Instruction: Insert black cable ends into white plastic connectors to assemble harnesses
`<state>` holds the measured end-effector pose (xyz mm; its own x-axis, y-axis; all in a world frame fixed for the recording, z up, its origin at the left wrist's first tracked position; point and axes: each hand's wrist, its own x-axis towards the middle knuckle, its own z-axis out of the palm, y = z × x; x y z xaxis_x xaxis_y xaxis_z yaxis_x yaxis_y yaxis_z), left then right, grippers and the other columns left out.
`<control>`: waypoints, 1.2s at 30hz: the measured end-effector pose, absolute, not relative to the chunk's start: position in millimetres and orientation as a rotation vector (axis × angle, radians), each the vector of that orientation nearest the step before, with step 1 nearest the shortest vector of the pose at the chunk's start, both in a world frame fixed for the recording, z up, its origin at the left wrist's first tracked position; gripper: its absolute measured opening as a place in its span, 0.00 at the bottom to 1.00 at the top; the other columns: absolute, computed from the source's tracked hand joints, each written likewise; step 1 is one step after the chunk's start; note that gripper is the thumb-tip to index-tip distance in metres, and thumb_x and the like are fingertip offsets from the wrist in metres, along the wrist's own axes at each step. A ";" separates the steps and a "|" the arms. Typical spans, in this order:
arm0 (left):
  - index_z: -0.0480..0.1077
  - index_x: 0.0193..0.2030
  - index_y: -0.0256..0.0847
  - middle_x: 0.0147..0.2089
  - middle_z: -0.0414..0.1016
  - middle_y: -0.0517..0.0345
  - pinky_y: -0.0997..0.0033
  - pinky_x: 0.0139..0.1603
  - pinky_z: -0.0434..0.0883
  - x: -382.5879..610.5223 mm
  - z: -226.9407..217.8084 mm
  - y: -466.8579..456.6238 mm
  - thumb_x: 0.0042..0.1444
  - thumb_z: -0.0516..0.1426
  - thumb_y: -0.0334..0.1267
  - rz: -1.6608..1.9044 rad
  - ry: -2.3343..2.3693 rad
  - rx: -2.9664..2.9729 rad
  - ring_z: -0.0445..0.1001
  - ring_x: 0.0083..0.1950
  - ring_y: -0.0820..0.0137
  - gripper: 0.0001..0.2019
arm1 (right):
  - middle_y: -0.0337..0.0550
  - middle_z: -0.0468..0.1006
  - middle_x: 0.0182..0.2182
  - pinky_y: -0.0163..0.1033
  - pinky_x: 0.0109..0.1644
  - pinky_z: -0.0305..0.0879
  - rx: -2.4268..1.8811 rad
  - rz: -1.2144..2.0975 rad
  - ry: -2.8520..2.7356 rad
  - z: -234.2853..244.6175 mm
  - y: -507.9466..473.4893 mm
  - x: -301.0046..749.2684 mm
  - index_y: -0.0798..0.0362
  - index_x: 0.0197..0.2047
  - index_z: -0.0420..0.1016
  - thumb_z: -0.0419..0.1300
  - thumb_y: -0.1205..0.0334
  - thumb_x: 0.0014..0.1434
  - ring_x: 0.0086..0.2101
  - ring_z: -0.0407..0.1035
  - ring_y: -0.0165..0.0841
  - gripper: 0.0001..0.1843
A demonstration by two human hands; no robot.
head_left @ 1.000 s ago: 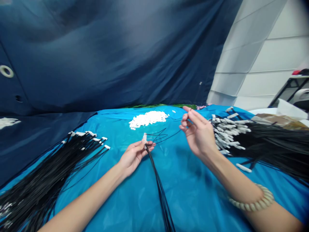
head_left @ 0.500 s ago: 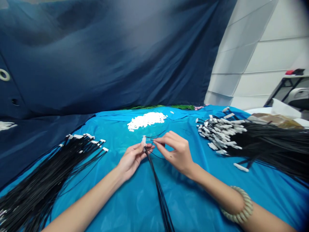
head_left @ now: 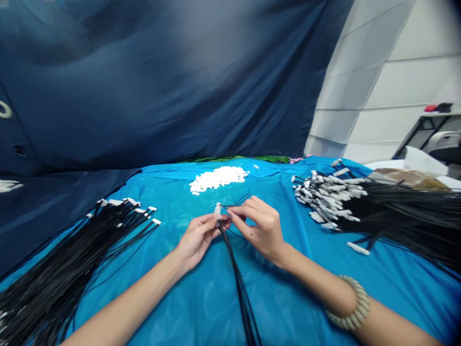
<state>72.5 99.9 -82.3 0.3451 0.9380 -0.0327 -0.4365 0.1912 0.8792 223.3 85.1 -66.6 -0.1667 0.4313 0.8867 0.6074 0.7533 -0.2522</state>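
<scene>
Between thumb and fingers, my left hand (head_left: 197,239) holds a small white connector housing (head_left: 218,211) near the middle of the view. Several black wires (head_left: 237,281) run from the connector down toward me. A few thin wire ends (head_left: 239,200) stick out to its right. My right hand (head_left: 261,226) pinches one black wire with thumb and index finger, just right of the connector. Whether that wire's tip is inside the connector I cannot tell. A pile of loose white connector housings (head_left: 218,179) lies beyond my hands.
Black wire bundles with white connectors (head_left: 79,254) lie on the left. A larger bundle with white connectors (head_left: 334,197) lies on the right, with a single connector (head_left: 358,248) in front. Blue cloth (head_left: 194,302) covers the table, and a dark blue curtain (head_left: 162,81) hangs behind.
My right hand has shifted slightly left, bringing its fingertips closer to the connector. The connector has moved slightly right, toward the right fingertips.
</scene>
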 end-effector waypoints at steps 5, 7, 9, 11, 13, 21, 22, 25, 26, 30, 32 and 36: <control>0.73 0.32 0.31 0.35 0.76 0.49 0.69 0.46 0.66 72.9 -81.2 98.7 0.45 0.57 0.32 1.081 0.696 0.924 0.72 0.39 0.66 0.07 | 0.41 0.71 0.21 0.35 0.28 0.56 -0.824 -0.191 -1.794 -66.2 84.6 223.7 0.55 0.28 0.72 0.53 0.66 0.55 0.23 0.59 0.28 0.07; 0.73 0.32 0.31 0.36 0.76 0.48 0.70 0.46 0.66 72.7 -81.3 98.5 0.45 0.58 0.32 1.081 0.702 0.926 0.72 0.40 0.66 0.07 | 0.40 0.71 0.22 0.35 0.28 0.56 -0.822 -0.194 -1.799 -66.6 84.7 223.5 0.55 0.28 0.71 0.53 0.66 0.55 0.24 0.59 0.28 0.07; 0.73 0.31 0.31 0.36 0.75 0.48 0.71 0.45 0.66 72.5 -81.8 98.6 0.44 0.59 0.33 1.084 0.707 0.929 0.72 0.39 0.67 0.08 | 0.40 0.71 0.22 0.35 0.28 0.56 -0.819 -0.202 -1.807 -67.7 85.2 223.3 0.55 0.29 0.71 0.53 0.66 0.55 0.24 0.59 0.28 0.07; 0.74 0.31 0.32 0.36 0.76 0.48 0.71 0.45 0.66 72.5 -82.5 98.8 0.43 0.59 0.33 1.089 0.712 0.938 0.72 0.39 0.67 0.08 | 0.40 0.70 0.22 0.35 0.29 0.57 -0.824 -0.222 -1.817 -69.1 85.9 223.3 0.55 0.29 0.71 0.53 0.66 0.55 0.25 0.59 0.28 0.07; 0.74 0.31 0.32 0.35 0.76 0.48 0.71 0.44 0.66 72.5 -83.0 99.0 0.43 0.59 0.34 1.096 0.715 0.953 0.72 0.38 0.67 0.08 | 0.41 0.70 0.22 0.35 0.29 0.57 -0.839 -0.270 -1.835 -69.8 86.2 223.7 0.55 0.30 0.70 0.53 0.67 0.55 0.25 0.58 0.29 0.06; 0.74 0.31 0.32 0.36 0.76 0.48 0.69 0.44 0.65 71.5 -82.0 98.6 0.46 0.58 0.34 1.069 0.721 1.015 0.72 0.39 0.67 0.08 | 0.46 0.69 0.41 0.41 0.42 0.58 -0.838 -0.411 -1.972 -61.4 85.3 226.2 0.55 0.28 0.65 0.51 0.70 0.54 0.43 0.58 0.37 0.05; 0.74 0.32 0.32 0.36 0.76 0.48 0.68 0.45 0.65 71.3 -82.1 98.6 0.46 0.58 0.34 1.062 0.716 1.018 0.71 0.39 0.67 0.08 | 0.45 0.69 0.44 0.42 0.44 0.57 -0.815 -0.363 -2.014 -60.8 86.0 226.6 0.55 0.29 0.64 0.50 0.71 0.55 0.46 0.57 0.37 0.05; 0.74 0.31 0.32 0.36 0.76 0.48 0.65 0.47 0.64 71.1 -82.7 98.5 0.46 0.57 0.34 1.033 0.712 1.018 0.71 0.40 0.65 0.07 | 0.42 0.70 0.43 0.43 0.47 0.55 -0.782 -0.166 -2.099 -61.1 88.9 227.8 0.54 0.31 0.62 0.49 0.73 0.55 0.49 0.57 0.35 0.06; 0.74 0.31 0.32 0.36 0.76 0.48 0.64 0.47 0.64 71.1 -83.0 98.5 0.46 0.58 0.34 1.024 0.718 1.019 0.71 0.40 0.65 0.07 | 0.42 0.71 0.42 0.43 0.47 0.55 -0.776 -0.103 -2.104 -61.6 89.8 228.2 0.54 0.32 0.62 0.49 0.73 0.54 0.48 0.58 0.34 0.06; 0.74 0.30 0.32 0.35 0.76 0.48 0.64 0.47 0.64 71.2 -84.3 98.2 0.44 0.58 0.34 1.012 0.725 1.034 0.71 0.40 0.65 0.07 | 0.43 0.71 0.40 0.42 0.46 0.57 -0.754 0.045 -2.059 -62.0 90.6 228.6 0.54 0.32 0.62 0.49 0.74 0.53 0.45 0.60 0.34 0.07; 0.75 0.30 0.33 0.34 0.76 0.49 0.65 0.47 0.64 71.3 -84.8 98.1 0.44 0.59 0.34 1.008 0.712 1.039 0.71 0.40 0.65 0.07 | 0.44 0.71 0.39 0.42 0.45 0.58 -0.745 0.088 -2.036 -61.3 90.0 228.6 0.54 0.31 0.62 0.49 0.75 0.52 0.44 0.60 0.34 0.07; 0.75 0.30 0.33 0.34 0.76 0.50 0.65 0.46 0.65 72.1 -86.0 98.2 0.45 0.58 0.34 0.988 0.691 1.033 0.71 0.39 0.66 0.07 | 0.44 0.71 0.36 0.40 0.44 0.61 -0.725 0.126 -2.004 -61.4 90.0 227.8 0.54 0.32 0.63 0.49 0.76 0.51 0.42 0.61 0.33 0.09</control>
<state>72.1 98.2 -86.0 0.4138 0.9101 -0.0238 -0.3342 0.1762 0.9259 227.8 90.0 -61.4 -0.3575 0.5390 0.7627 0.4396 0.8176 -0.3718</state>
